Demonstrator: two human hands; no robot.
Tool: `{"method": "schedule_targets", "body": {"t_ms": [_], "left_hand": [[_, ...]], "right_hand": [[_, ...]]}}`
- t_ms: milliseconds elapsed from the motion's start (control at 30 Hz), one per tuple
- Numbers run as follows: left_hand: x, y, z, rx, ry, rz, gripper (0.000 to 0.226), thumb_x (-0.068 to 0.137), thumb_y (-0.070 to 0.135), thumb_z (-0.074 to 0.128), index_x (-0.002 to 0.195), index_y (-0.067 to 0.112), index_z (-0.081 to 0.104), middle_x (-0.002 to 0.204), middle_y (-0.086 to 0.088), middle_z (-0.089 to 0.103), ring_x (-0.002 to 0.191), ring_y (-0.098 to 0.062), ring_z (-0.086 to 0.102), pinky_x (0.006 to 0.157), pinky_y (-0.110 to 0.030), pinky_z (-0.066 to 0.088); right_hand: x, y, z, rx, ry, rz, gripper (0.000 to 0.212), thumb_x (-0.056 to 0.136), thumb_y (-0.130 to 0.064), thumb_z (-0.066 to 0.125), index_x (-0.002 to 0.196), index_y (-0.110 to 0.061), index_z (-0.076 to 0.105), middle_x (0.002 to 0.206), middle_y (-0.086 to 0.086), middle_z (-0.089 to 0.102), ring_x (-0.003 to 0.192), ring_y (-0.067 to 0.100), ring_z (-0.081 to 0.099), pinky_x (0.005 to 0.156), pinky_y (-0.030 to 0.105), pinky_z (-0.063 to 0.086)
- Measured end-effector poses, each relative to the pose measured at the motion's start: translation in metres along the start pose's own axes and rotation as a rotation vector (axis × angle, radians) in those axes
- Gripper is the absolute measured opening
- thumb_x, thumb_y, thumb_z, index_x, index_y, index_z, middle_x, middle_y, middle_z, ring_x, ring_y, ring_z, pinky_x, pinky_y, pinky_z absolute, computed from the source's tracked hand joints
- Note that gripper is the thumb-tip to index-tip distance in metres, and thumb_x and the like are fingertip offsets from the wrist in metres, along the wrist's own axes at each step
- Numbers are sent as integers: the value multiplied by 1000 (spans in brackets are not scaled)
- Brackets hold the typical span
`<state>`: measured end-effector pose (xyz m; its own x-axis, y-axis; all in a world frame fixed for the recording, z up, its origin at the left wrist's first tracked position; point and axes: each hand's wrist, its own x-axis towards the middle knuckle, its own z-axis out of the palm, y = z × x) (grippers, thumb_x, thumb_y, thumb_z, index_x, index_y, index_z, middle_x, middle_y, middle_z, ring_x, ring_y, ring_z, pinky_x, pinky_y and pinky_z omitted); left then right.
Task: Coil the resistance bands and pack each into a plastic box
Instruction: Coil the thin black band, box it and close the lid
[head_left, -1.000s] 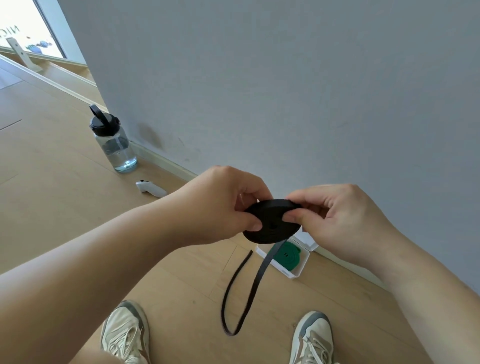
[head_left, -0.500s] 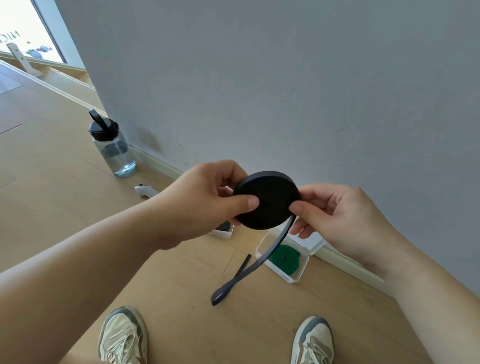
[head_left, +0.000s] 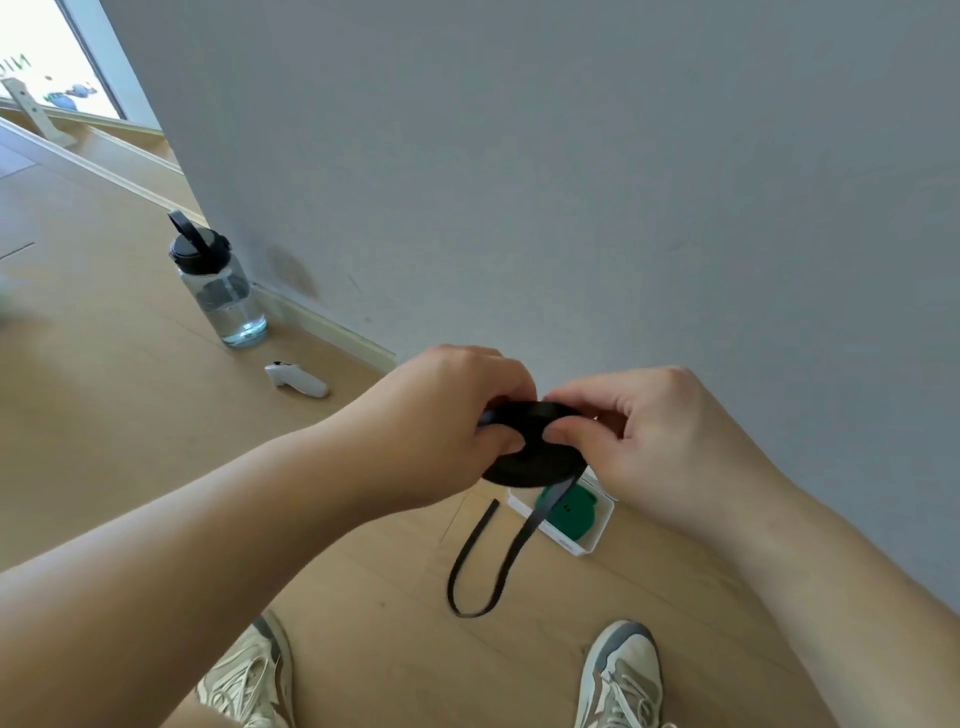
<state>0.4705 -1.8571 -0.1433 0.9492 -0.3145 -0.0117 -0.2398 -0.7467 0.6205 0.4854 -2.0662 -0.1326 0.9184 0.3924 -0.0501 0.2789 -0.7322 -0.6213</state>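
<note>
A black resistance band (head_left: 530, 457) is wound into a flat coil that I hold at waist height in front of the wall. My left hand (head_left: 447, 421) grips the coil's left side, thumb on its face. My right hand (head_left: 654, 441) pinches the right side, thumb on top. The band's loose tail (head_left: 498, 561) hangs from the coil in a loop above the floor. Below the coil an open white plastic box (head_left: 571, 543) lies on the floor by the wall, with a coiled green band (head_left: 571, 514) inside.
A clear water bottle (head_left: 221, 291) with a black lid stands by the skirting board at the left. A small white controller (head_left: 297, 382) lies on the wooden floor near it. My two shoes (head_left: 621, 675) are at the bottom edge.
The coil has tipped from upright and facing me to nearly flat. Both hands have turned it and closed in on it. The hanging tail has swung into a longer loop.
</note>
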Motion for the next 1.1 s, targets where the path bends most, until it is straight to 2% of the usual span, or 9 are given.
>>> {"method": "schedule_targets", "body": {"t_ms": [133,300,367,500,600,667,800,1000,1100], "left_hand": [[2,-6,-12,-236,60,-151,16,92,24,75,99,38,68,88,13,72,81,4,68,65,-9,52],[1,-10,-20,-571,70,-228,12,94,23,74,103,27,66,90,2,79,80,-10,76,77,-32,63],[1,-12,-19,-560,13,-247,15,94,20,74,105,25,65,93,-1,79,83,-13,77,84,-39,63],[-1,-10,-9,-157,-3,-178,28,88,31,79,110,37,64,101,19,70,94,0,67,81,-21,56],[-1,-3,-6,-37,11,-67,27,91,30,74,115,40,66,101,20,68,94,0,64,79,-22,56],[0,-2,-5,-9,-1,-71,20,94,25,70,107,40,67,93,16,69,83,-2,65,75,-25,56],[4,-6,-9,-222,85,-192,18,92,24,75,98,39,67,90,15,72,81,5,65,67,-14,50],[5,-12,-17,-710,73,-307,16,86,11,82,97,14,71,93,-6,80,88,-23,78,84,-37,65],[4,-12,-15,-721,43,-336,16,84,11,84,97,13,74,92,-4,81,88,-18,78,78,-25,64]], "right_hand": [[0,6,-9,288,-7,134,20,91,-24,75,107,-36,79,80,-13,79,72,8,73,80,32,62],[6,15,-8,457,64,203,19,93,-20,73,112,-25,77,77,6,80,74,26,77,90,53,60],[6,15,-7,427,60,202,17,94,-20,73,108,-28,78,75,3,80,73,22,77,87,47,61],[4,9,-5,157,-13,132,18,95,-20,72,89,-34,80,69,-13,74,67,4,68,65,18,51],[4,6,1,-34,-32,35,16,96,-19,69,90,-30,79,66,-3,69,63,10,61,55,21,48],[4,5,1,28,-14,45,14,95,-22,72,95,-32,80,70,-8,73,65,6,65,59,15,49],[5,11,-5,261,-20,159,16,94,-22,72,101,-36,78,77,-16,77,72,4,73,75,22,54],[8,14,-9,486,72,169,13,95,-17,70,102,-24,79,76,7,80,71,27,76,81,45,63],[8,16,-12,406,102,139,11,93,-20,73,90,-28,81,67,4,77,64,21,74,76,35,62]]}}
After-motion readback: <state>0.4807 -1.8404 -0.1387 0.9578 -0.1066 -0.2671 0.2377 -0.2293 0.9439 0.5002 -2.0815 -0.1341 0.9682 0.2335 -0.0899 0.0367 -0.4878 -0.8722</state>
